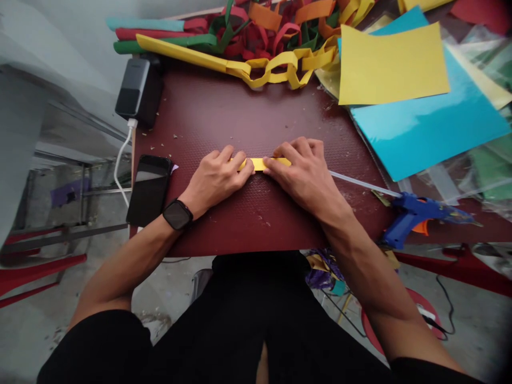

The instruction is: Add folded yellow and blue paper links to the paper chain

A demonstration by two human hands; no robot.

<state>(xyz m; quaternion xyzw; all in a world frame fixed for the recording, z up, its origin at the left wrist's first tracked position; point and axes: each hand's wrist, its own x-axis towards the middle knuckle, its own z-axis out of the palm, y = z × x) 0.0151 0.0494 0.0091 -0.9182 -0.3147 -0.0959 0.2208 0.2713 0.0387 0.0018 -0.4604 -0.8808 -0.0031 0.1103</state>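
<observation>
Where the 2 hands meet on the dark red table [256, 224], 1 yellow paper strip [262, 163] lies flat between them, its ends hidden under the fingers. Left hand [216, 178]: fingers curled, tips pressing down on the strip's left end; 1 black watch [177, 215] on the wrist. Right hand [304, 170]: fingers bent, tips pressing down on the strip's right end. Neither hand lifts the strip.

Other items: 1 blue glue gun [412, 213] lying near the right forearm, with 1 clear glue stick [360, 183] jutting from its rear toward the right hand; 1 black phone [150, 189] at the table's left edge; 1 dark charger [136, 88] with a white cable; 1 yellow sheet [392, 64] on 1 blue sheet [432, 128]; 1 yellow paper chain [276, 66] before a heap of coloured paper loops [256, 26], uncountable.
</observation>
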